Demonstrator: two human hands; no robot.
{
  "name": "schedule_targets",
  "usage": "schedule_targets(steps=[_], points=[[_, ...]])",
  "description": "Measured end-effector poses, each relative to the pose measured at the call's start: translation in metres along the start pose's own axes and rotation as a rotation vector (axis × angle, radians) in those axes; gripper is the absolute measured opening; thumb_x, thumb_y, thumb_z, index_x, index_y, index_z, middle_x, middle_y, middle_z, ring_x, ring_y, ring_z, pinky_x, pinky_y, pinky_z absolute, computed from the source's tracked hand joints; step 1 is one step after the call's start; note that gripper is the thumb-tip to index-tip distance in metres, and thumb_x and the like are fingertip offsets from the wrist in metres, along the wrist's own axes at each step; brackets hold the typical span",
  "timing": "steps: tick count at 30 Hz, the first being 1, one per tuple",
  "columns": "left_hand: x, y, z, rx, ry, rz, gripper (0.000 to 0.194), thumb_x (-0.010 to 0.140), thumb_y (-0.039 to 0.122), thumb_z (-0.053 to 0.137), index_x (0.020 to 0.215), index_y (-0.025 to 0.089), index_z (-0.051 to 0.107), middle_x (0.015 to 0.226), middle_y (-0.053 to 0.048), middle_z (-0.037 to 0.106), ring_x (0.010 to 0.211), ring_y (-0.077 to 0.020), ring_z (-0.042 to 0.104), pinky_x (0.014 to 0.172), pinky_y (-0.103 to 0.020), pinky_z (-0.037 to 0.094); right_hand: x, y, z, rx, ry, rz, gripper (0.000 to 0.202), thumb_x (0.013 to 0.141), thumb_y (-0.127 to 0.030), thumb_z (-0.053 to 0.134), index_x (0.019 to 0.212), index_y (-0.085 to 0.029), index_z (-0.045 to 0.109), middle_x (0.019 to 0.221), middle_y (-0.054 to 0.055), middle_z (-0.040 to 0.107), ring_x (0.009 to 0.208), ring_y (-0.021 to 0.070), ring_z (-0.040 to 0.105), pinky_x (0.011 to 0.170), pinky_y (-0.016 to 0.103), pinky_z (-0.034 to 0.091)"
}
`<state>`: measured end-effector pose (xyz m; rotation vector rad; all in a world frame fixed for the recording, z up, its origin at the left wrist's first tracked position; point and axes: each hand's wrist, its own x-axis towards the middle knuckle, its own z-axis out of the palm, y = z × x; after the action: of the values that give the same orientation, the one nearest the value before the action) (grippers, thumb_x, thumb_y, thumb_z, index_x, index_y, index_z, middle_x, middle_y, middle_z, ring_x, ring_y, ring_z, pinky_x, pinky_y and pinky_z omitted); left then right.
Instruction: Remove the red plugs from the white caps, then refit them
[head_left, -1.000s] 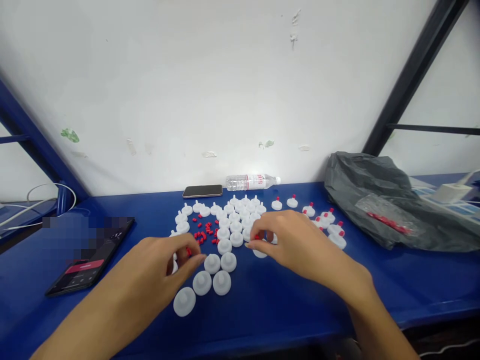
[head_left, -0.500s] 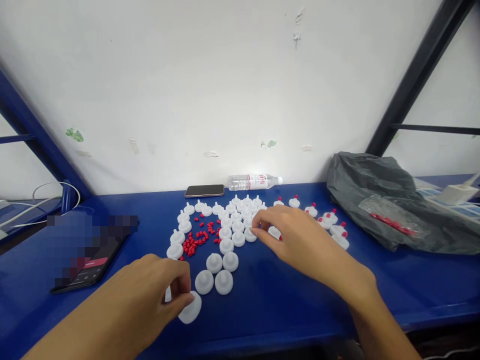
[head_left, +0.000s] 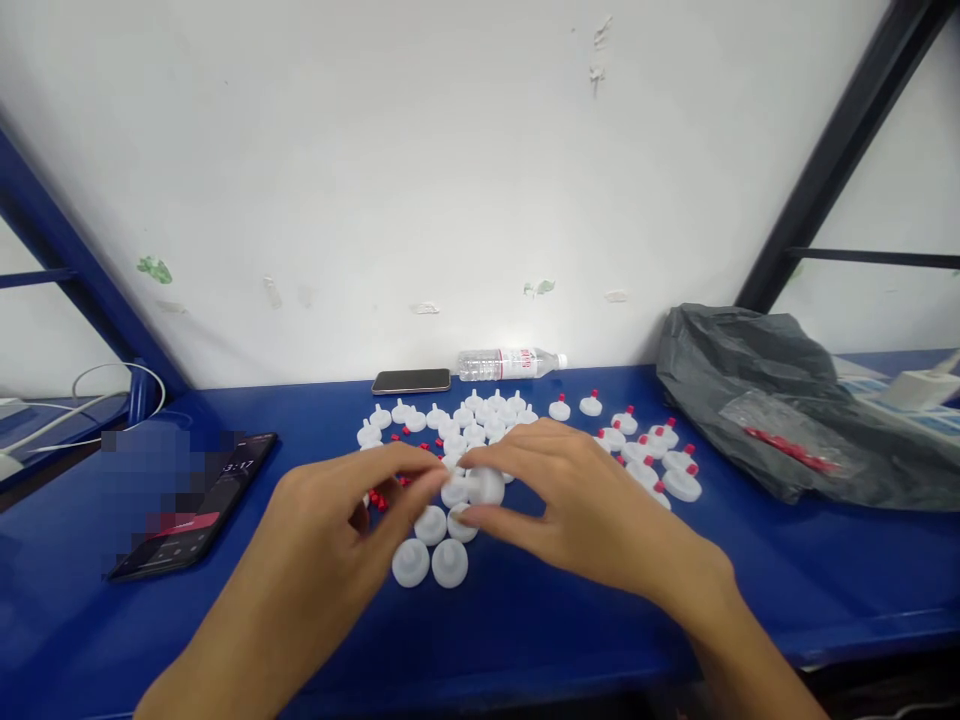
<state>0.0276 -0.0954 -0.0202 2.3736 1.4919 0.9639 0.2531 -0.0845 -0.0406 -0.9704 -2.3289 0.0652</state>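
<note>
Close together over the middle of the table, my two hands work on one white spouted cap (head_left: 489, 487), blurred by motion and tilted so its spout points left. My left hand (head_left: 341, 530) pinches the spout end with thumb and forefinger. From the other side, the fingers and thumb of my right hand (head_left: 559, 490) close around the cap's round base. Below and behind lie several white spouted caps (head_left: 450, 563) standing spout up. Small red plugs (head_left: 379, 498) are loose in a pile, partly hidden by my left hand.
White caps with red tips (head_left: 681, 484) form a group to the right. A dark plastic bag (head_left: 742, 400) holds a clear bag of red pieces (head_left: 791, 450). A bottle (head_left: 510, 364) and a phone (head_left: 411, 381) lie by the wall; another phone (head_left: 225, 500) lies left.
My left hand has lifted a white cap from the front of the table up and right. My right hand has shifted slightly left and down to meet it and grips the cap's base.
</note>
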Motion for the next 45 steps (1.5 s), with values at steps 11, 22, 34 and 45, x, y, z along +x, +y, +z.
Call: schedule_targets(steps=[11, 22, 34, 45], points=[[0.011, -0.041, 0.011, 0.673, -0.407, -0.249, 0.034, 0.1, 0.023, 0.043, 0.097, 0.022, 0.077, 0.099, -0.012, 0.074, 0.101, -0.0317, 0.067, 0.069, -0.035, 0.044, 0.001, 0.003, 0.0, -0.135, 0.003, -0.003, 0.036, 0.1, -0.047, 0.063, 0.119, -0.017, 0.073, 0.089, 0.007, 0.076, 0.087, 0.0234, 0.069, 0.085, 0.04, 0.05], [0.012, -0.04, 0.018, 0.684, -0.454, -0.23, 0.03, 0.095, 0.016, 0.048, 0.097, 0.02, 0.077, 0.096, -0.013, 0.073, 0.083, -0.0287, 0.07, 0.067, -0.035, 0.046, 0.0, 0.002, 0.001, -0.152, -0.018, 0.003, 0.036, 0.1, -0.048, 0.064, 0.117, -0.017, 0.073, 0.088, 0.006, 0.075, 0.086, 0.0243, 0.069, 0.084, 0.04, 0.05], [0.011, -0.042, 0.028, 0.555, -0.43, -0.103, 0.025, 0.096, 0.017, 0.049, 0.102, 0.025, 0.072, 0.095, -0.008, 0.074, 0.092, -0.0275, 0.07, 0.064, -0.031, 0.042, 0.0, 0.0, 0.0, -0.16, -0.053, 0.023, 0.036, 0.1, -0.049, 0.063, 0.115, -0.018, 0.075, 0.086, 0.006, 0.075, 0.084, 0.024, 0.069, 0.082, 0.039, 0.049], [0.017, -0.031, 0.021, 0.518, -0.255, -0.063, 0.024, 0.1, 0.024, 0.046, 0.098, 0.021, 0.069, 0.095, -0.008, 0.071, 0.094, -0.0266, 0.066, 0.07, -0.033, 0.043, 0.001, 0.0, 0.001, -0.154, -0.065, 0.03, 0.038, 0.1, -0.049, 0.063, 0.117, -0.018, 0.074, 0.09, 0.007, 0.076, 0.089, 0.0255, 0.07, 0.086, 0.04, 0.049]])
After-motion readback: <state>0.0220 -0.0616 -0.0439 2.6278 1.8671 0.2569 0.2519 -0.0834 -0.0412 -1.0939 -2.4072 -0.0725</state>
